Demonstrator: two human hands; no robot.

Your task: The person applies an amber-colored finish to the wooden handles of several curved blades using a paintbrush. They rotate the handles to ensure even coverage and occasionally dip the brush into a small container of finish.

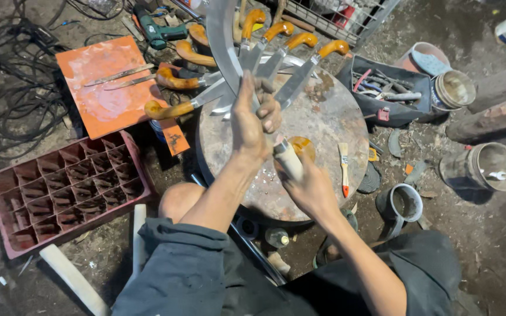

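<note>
My right hand (308, 184) grips the pale wooden handle (288, 159) of a long curved blade (222, 44) that rises toward the top of the view. My left hand (252, 120) rests flat against the blade near the handle, fingers partly curled. Both hands hover over a round rusty metal table (329, 126). Several finished knives with glossy orange handles (300, 55) lie fanned across the table's far side. A small dish of orange liquid (304, 143) and a small paintbrush (344, 167) sit beside my right hand.
A red plastic crate (65, 193) with dividers stands at left. An orange board (103, 88) holding two bare blades lies behind it. A green drill (156, 29), a tool tray (390, 93), several buckets (490, 167) and tangled cables (13, 70) surround the table.
</note>
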